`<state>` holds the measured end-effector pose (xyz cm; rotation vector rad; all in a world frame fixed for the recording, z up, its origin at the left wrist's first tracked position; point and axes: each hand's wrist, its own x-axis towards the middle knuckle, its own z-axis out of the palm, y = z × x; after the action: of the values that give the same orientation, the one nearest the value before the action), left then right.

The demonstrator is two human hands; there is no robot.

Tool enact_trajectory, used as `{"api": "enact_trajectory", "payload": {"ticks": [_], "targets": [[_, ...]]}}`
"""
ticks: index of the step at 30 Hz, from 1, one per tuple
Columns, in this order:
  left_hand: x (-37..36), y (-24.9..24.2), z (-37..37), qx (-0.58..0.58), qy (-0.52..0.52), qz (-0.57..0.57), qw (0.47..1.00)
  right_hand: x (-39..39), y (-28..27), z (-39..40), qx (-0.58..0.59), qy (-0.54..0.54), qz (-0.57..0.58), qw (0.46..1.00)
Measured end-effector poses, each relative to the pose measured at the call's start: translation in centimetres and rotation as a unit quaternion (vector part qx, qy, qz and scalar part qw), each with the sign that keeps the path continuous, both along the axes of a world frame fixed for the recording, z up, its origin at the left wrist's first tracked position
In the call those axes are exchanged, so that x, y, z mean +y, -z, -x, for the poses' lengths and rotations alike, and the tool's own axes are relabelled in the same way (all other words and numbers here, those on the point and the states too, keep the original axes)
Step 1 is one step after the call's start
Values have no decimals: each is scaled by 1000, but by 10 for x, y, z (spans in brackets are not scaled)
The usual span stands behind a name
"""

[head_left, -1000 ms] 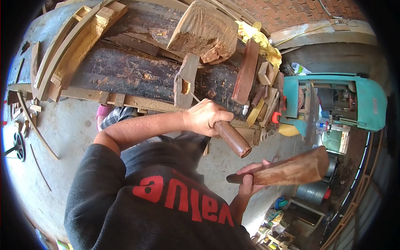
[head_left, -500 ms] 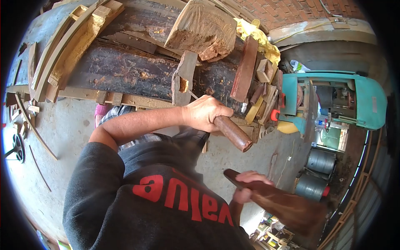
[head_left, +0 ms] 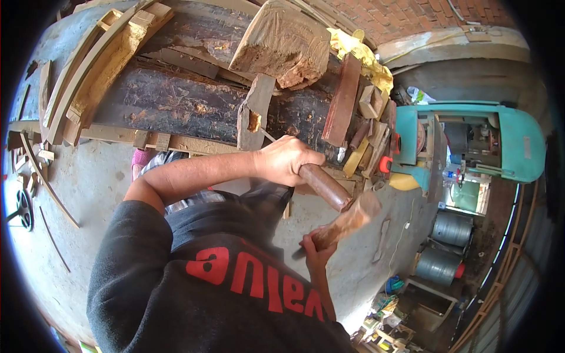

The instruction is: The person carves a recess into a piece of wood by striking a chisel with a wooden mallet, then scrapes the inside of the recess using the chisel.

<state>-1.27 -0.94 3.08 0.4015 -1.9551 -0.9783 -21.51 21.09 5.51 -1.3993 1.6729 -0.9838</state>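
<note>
My left hand [head_left: 288, 160] is closed around the brown wooden handle of a chisel [head_left: 323, 185]. The thin blade angles toward a rough hole in a grey-brown piece of wood [head_left: 252, 115], which lies across a dark log [head_left: 170, 97]. Lower right, my right hand [head_left: 319, 252] grips a wooden mallet [head_left: 347, 225]. Its slightly blurred head overlaps the butt end of the chisel handle in this view. A large wooden block [head_left: 282, 44] rests on the log just behind the holed piece.
A reddish-brown board [head_left: 342, 103], wood offcuts [head_left: 372, 101] and yellow cloth [head_left: 368, 56] lie at the log's right end. Beyond stands a teal machine [head_left: 524, 144]. Metal cylinders [head_left: 438, 265] are at the right, long strips [head_left: 97, 65] at the upper left.
The mallet has swung up and left from the lower right to the chisel's butt end, along with my right hand. My left hand keeps its grip; the view shifts slightly.
</note>
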Motion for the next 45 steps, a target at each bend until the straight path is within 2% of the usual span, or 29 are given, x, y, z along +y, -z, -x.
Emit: {"api": "enact_trajectory", "payload": {"ticks": [2, 3, 4, 6, 8, 9, 10, 12, 13, 14, 15, 16, 18, 19, 20, 21, 24, 25, 26, 28, 29, 30, 32, 33, 35, 38, 40, 42, 45], "targets": [[1, -4, -4, -10, 8, -11, 1000, -11, -28, -19, -109, 160, 25, 981], [5, -2, -4, -14, 14, -15, 1000, -6, -30, -10, -89, 130, 56, 986], [4, -2, -2, -18, 15, -13, 1000, -6, -34, 3, -3, 9, 145, 989], [3, -3, 0, -20, 16, -9, 1000, -21, -46, -25, -156, 6, 306, 939], [2, -2, 0, -11, 11, -4, 1000, -9, -24, 8, 103, -90, 190, 972], [2, -1, 0, -10, 11, -2, 1000, -21, -31, 5, 351, -246, 207, 879], [1, 1, 0, -7, 5, -2, 1000, 18, 29, 15, 62, 50, 14, 997], [-4, 1, -2, -6, -11, -3, 1000, 5, 0, -11, -50, 138, 28, 989], [-2, 0, -3, -7, -5, 3, 1000, -6, -17, 4, 151, -33, 121, 980], [2, 0, -3, -8, 6, 9, 1000, -10, -32, 20, 340, -197, 205, 896], [3, 0, -3, -10, 9, 11, 1000, -11, -45, 4, 76, -108, 159, 978], [4, 0, -3, -9, 11, 11, 1000, -22, -42, -20, -102, -52, 343, 933], [3, 1, -1, -5, 10, 15, 1000, -28, -28, -32, -148, -43, 401, 903], [3, 2, -1, 0, 6, 17, 1000, -3, 12, 8, 20, -81, 211, 974], [3, 2, -1, 5, 3, 18, 1000, 20, 48, 45, 187, -112, 6, 976], [3, 0, 0, 5, 3, 20, 1000, 5, 33, 9, 24, 55, 59, 996], [2, 0, -1, 21, -9, 4, 1000, -12, -35, -22, -43, 81, 113, 989], [3, 2, -1, 9, -2, 11, 1000, -15, -46, 18, 299, -171, 201, 917], [2, 2, 1, 1, 2, 23, 1000, -13, -46, 1, 11, -53, 233, 971], [1, 3, 2, 7, 6, 18, 1000, -29, -28, -8, -119, -95, 435, 887], [0, 2, 1, 11, 7, 11, 1000, -25, -12, -1, -59, -96, 381, 918], [-3, 2, 1, 11, 6, 14, 1000, -16, -14, 31, 301, -236, 145, 913], [-9, 1, 0, 42, -45, -4, 998, -9, 45, 15, 85, 32, 115, 989], [-13, -4, -2, 52, -54, -21, 997, -19, 29, 5, 84, 24, 119, 989], [-16, -6, -5, 63, -52, -65, 994, -23, -5, -12, -81, 113, 36, 990], [-26, -14, -11, 106, -54, -140, 983, -29, -8, -10, -80, 87, 71, 990], [-37, -18, -15, 212, -70, -247, 943, -29, -9, -9, -80, 91, 57, 991], [-57, -15, -31, 235, -164, -279, 916, -29, -7, -13, -85, 81, 22, 993], [-89, 2, -53, 320, -225, -402, 828, -31, -1, -20, -87, 66, 13, 994]]}}
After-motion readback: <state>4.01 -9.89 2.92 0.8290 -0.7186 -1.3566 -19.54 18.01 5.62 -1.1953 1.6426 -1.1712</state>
